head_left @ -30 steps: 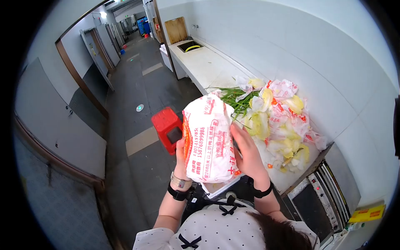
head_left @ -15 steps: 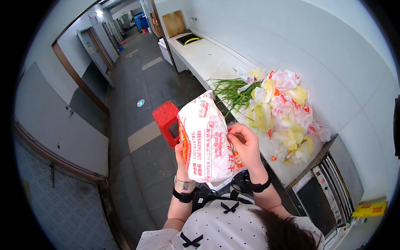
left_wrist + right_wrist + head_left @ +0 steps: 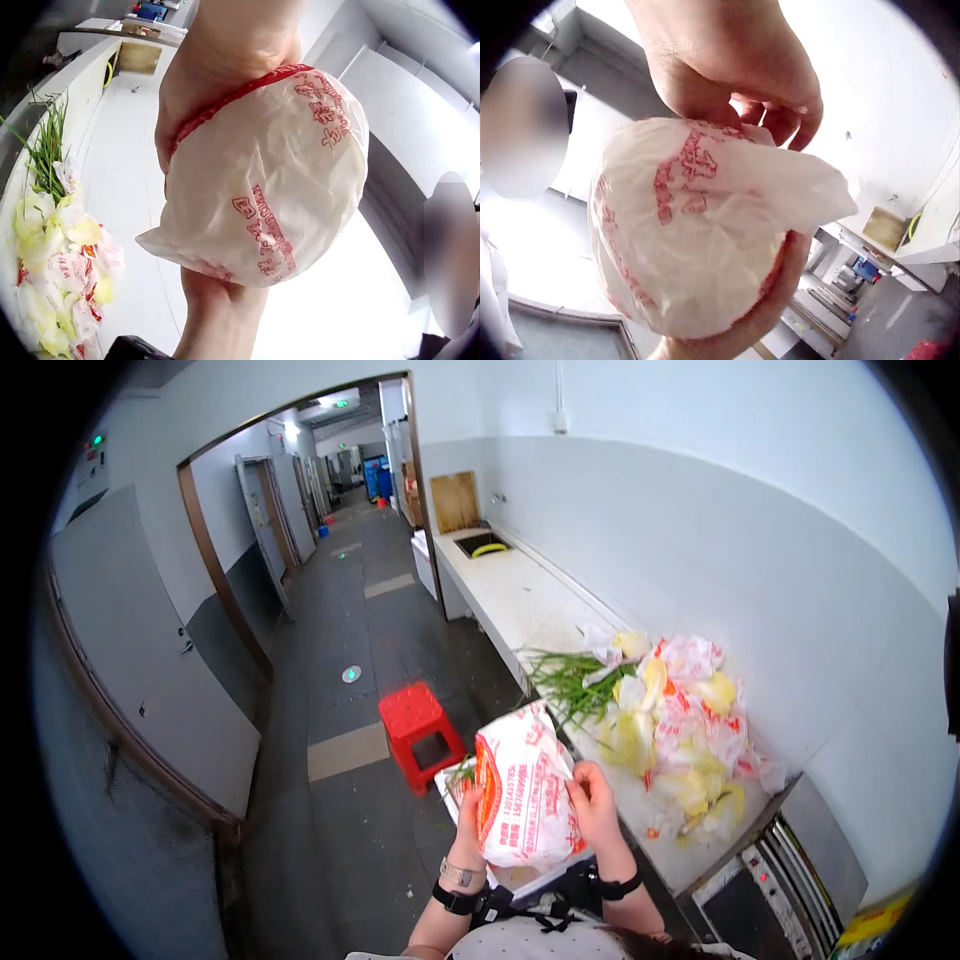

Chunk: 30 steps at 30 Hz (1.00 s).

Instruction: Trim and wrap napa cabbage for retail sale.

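A plump white wrapped bundle with red print (image 3: 525, 790) is held in front of the body. The left hand (image 3: 470, 832) grips its left side, and in the right wrist view that hand (image 3: 769, 315) curves round the bundle (image 3: 690, 232). At the right edge, the fingers of the right hand (image 3: 597, 810) pinch the wrapper; the right wrist view shows the right hand (image 3: 742, 67) with bent fingers on it. In the left wrist view the bundle (image 3: 262, 180) hides most of the fingers.
Yellow-green leaves (image 3: 630, 740), crumpled printed wrappers (image 3: 690, 725) and green stalks (image 3: 570, 680) lie on the white counter (image 3: 540, 615). A red stool (image 3: 415, 720) stands on the floor, a white container (image 3: 450, 775) is under the bundle, and a metal appliance (image 3: 770, 880) is at right.
The view has tilted up, so bundle and hands appear lower. The right hand has gone from lying with extended fingers along the bundle's side to pinching its wrapper.
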Tool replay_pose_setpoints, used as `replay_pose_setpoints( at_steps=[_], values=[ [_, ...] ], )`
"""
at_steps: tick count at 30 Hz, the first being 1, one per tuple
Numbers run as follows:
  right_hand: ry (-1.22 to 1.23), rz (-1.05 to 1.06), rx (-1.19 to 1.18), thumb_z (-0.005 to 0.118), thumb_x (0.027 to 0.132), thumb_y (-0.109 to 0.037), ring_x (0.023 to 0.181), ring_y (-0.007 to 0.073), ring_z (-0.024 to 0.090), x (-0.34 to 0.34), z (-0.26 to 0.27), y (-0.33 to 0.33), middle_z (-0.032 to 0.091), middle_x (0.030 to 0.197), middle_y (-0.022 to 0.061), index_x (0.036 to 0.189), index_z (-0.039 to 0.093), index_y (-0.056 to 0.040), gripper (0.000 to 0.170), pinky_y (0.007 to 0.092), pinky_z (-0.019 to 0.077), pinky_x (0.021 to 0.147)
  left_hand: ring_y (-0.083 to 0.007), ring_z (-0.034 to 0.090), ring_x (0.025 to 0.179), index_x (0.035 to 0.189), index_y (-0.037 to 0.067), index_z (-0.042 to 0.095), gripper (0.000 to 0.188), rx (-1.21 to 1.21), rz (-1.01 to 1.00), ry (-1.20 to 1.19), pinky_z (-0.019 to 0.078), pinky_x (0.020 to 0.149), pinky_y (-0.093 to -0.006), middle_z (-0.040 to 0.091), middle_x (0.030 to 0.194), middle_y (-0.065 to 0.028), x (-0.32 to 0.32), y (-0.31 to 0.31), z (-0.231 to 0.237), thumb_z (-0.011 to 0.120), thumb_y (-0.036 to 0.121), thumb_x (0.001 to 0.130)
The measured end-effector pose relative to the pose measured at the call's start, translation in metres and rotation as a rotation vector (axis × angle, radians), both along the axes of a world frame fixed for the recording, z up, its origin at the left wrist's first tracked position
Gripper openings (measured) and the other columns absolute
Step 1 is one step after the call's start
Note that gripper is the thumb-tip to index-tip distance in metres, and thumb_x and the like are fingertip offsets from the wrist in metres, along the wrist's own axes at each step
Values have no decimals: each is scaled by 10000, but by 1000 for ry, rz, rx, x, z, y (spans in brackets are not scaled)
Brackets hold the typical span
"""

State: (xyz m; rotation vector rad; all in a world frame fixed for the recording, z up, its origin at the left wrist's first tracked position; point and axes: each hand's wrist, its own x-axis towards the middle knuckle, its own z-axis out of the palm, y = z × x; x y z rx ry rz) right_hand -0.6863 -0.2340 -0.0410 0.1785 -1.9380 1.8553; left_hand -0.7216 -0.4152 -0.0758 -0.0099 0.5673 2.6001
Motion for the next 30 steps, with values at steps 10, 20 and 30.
replay_pose_setpoints(
  at_steps=[10,20,30],
  values=[
    [61,-13,0,497,844,11,757,97,438,24,13,-11,463,856,41,880,416,-39,102,226,386,711,-207,609,921,1185,14,464,397,-122,115,42,501,817,-335,589,1082,-119,-5,-2,5,518,198,837],
    [132,477,414,563,837,-127,838,271,590,70,53,-83,599,905,83,954,530,-38,151,342,461,728,-170,554,1013,1266,30,384,440,-372,237,302,476,843,-284,514,1176,-100,10,6,-1,503,125,853],
    [211,-405,695,666,670,-46,998,294,552,121,63,-33,630,985,75,980,599,-5,320,369,457,840,-167,550,1014,1272,26,377,453,-352,19,251,471,847,-282,514,1177,-103,36,-10,-26,509,121,849]
  ],
)
